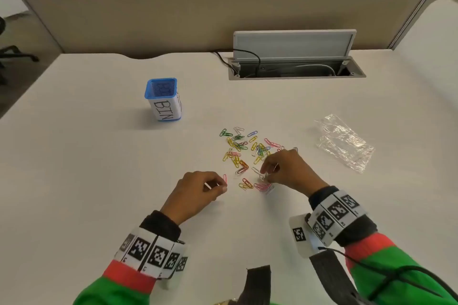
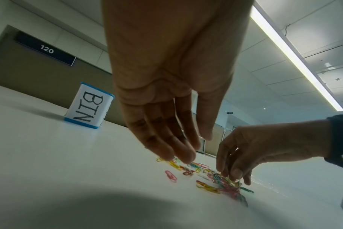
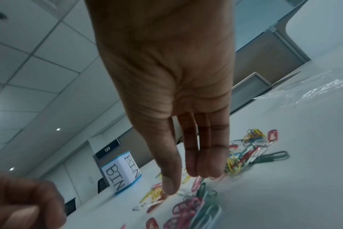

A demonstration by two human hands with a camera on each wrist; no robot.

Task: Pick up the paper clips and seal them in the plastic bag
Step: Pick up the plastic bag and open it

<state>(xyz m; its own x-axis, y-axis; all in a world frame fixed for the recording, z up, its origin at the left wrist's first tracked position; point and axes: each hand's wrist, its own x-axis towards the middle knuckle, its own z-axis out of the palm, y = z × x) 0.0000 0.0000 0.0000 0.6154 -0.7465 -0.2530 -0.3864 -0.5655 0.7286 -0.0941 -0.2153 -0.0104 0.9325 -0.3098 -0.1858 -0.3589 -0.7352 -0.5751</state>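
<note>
Several coloured paper clips (image 1: 244,150) lie scattered on the white desk (image 1: 99,168), also seen in the wrist views (image 2: 215,179) (image 3: 243,155). A crumpled clear plastic bag (image 1: 344,142) lies flat to their right, apart from both hands. My right hand (image 1: 267,173) points its straight fingers (image 3: 206,168) and thumb down onto the near edge of the pile, touching clips without closing round any. My left hand (image 1: 221,186) hovers just left of the pile with loosely curled fingers (image 2: 178,155) and holds nothing. A single pink clip (image 1: 224,178) lies on the desk beside its fingertips.
A blue mesh cup labelled BIN (image 1: 163,99) stands at the back left of the clips. An open cable hatch (image 1: 295,57) with wires sits at the desk's far edge, in front of a tan partition (image 1: 198,12).
</note>
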